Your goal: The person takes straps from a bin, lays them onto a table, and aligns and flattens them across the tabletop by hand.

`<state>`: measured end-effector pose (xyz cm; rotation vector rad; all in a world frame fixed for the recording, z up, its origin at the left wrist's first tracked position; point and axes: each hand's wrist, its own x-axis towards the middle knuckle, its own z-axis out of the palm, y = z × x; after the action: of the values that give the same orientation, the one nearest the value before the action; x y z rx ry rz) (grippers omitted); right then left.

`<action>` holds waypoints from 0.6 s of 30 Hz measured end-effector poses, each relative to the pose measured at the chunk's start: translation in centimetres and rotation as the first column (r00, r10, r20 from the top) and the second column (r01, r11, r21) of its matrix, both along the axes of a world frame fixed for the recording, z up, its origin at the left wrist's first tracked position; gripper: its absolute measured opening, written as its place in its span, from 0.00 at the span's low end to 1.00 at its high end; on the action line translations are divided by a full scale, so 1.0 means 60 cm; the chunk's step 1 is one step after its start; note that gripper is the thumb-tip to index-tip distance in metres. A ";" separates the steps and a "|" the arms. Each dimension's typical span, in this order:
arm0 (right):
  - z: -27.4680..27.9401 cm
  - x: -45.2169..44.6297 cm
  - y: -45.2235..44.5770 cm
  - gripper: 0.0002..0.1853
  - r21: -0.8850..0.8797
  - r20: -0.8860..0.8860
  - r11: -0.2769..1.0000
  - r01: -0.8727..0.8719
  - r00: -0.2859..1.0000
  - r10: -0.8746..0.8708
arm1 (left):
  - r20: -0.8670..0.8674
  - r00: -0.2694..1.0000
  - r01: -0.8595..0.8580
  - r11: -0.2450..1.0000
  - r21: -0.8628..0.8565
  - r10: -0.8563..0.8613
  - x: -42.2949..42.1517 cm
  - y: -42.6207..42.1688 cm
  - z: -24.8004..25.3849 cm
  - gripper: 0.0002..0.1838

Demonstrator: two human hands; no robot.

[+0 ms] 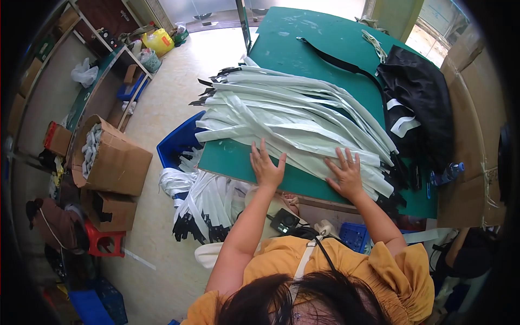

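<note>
A wide pile of white fabric strips (pixel 281 111) with black ends lies across the green table (pixel 281 43). My left hand (pixel 266 167) rests near the table's front edge, fingers spread, its fingertips at the lower edge of the pile. To the right, my right hand (pixel 345 174) lies flat with fingers apart on the lower strips, close to their black right-hand ends. Neither hand grips anything. Another bundle of white strips (pixel 203 203) with black ends hangs below the table's front left corner, beside a blue bin (pixel 176 142).
A black bag or cloth (pixel 414 103) and a black strap (pixel 330 59) lie on the table. A plastic bottle (pixel 449 172) is by the right edge, next to a tall cardboard sheet (pixel 471 135). At left stand a cardboard box (pixel 122 165) and a red stool (pixel 108 242).
</note>
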<state>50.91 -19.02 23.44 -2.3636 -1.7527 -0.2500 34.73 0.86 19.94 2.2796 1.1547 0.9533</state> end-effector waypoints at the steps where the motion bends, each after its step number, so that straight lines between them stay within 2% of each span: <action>1: 0.004 0.004 0.001 0.32 0.013 0.040 1.000 -0.012 0.999 0.012 | -0.001 1.000 0.003 1.000 -0.002 -0.003 -0.003 -0.001 0.000 0.41; 4: 0.036 0.003 0.005 0.31 0.051 -0.121 0.998 -0.033 0.992 0.039 | 0.008 1.000 0.005 1.000 0.008 -0.005 0.000 0.002 -0.001 0.41; 5: 0.061 0.009 0.012 0.30 0.223 -0.152 0.973 -0.062 0.984 0.098 | 0.008 1.000 0.002 1.000 0.014 -0.002 -0.001 0.001 -0.002 0.41; 7: 0.072 0.072 0.040 0.27 0.437 -0.045 0.899 0.012 0.999 0.009 | 0.000 1.000 -0.004 1.000 0.019 0.005 -0.001 -0.001 -0.005 0.41; 9: 0.064 0.186 0.088 0.22 0.562 -0.208 0.807 0.181 0.975 -0.074 | -0.014 1.000 -0.011 1.000 0.025 0.011 0.001 -0.002 -0.005 0.41; 11: 0.059 0.281 0.130 0.19 0.389 -0.451 0.802 0.453 0.853 -0.263 | -0.006 1.000 -0.008 1.000 0.022 0.008 0.001 -0.001 -0.005 0.41; 14: 0.014 0.373 0.161 0.13 0.271 -0.218 0.859 0.435 0.897 -0.385 | -0.018 1.000 -0.011 0.999 0.037 0.011 0.002 -0.001 -0.002 0.40; 17: 0.015 0.399 0.167 0.11 -0.209 -0.144 0.885 0.415 0.882 -0.448 | -0.048 0.999 -0.007 0.998 0.061 0.010 0.006 -0.001 -0.007 0.40; 18: 0.013 0.413 0.170 0.11 -0.159 -0.103 0.868 0.470 0.867 -0.488 | -0.059 0.998 -0.009 0.998 0.068 0.013 0.007 0.000 -0.006 0.40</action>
<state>75.68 -8.81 24.19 -2.8053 -1.1218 -0.0326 35.14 0.86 19.55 2.3722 1.1780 0.9486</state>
